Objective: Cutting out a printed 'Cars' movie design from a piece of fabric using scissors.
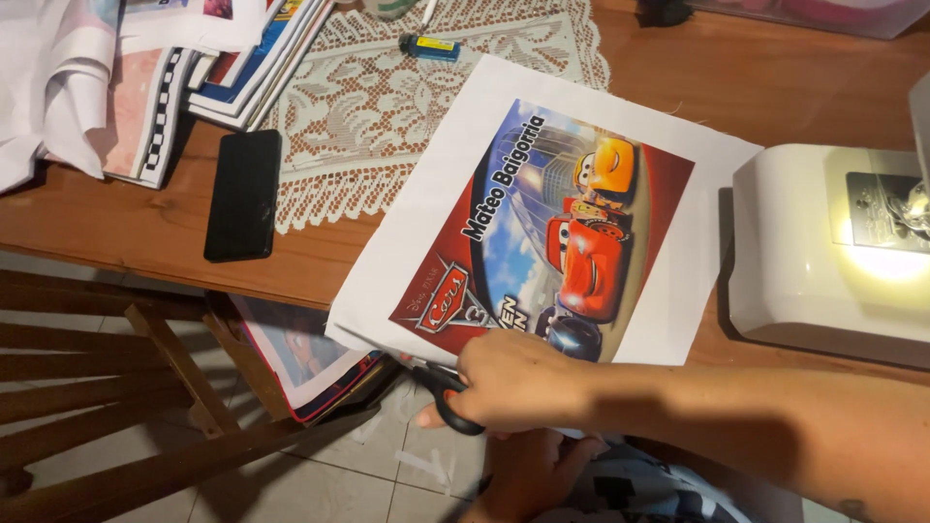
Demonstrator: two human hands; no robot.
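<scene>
The right hand reaches across from the right edge and its grip is closed through the black handles of the scissors, at the near edge of the print. The blades are hidden under that edge. The print is a white sheet with a colourful cartoon-car picture; it lies askew on the wooden bench, its near corner hanging over the bench edge. The left hand sits lower, below the right hand and under the sheet's edge; whether its grip is closed or apart cannot be told.

A white sewing machine stands just right of the print, its lamp lit. A lace mat lies under the print's far corner, with a small blue-and-yellow lighter on it. A black phone lies left of the mat, and a stack of printed sheets fills the far left corner. More prints rest on a wooden chair below the bench edge.
</scene>
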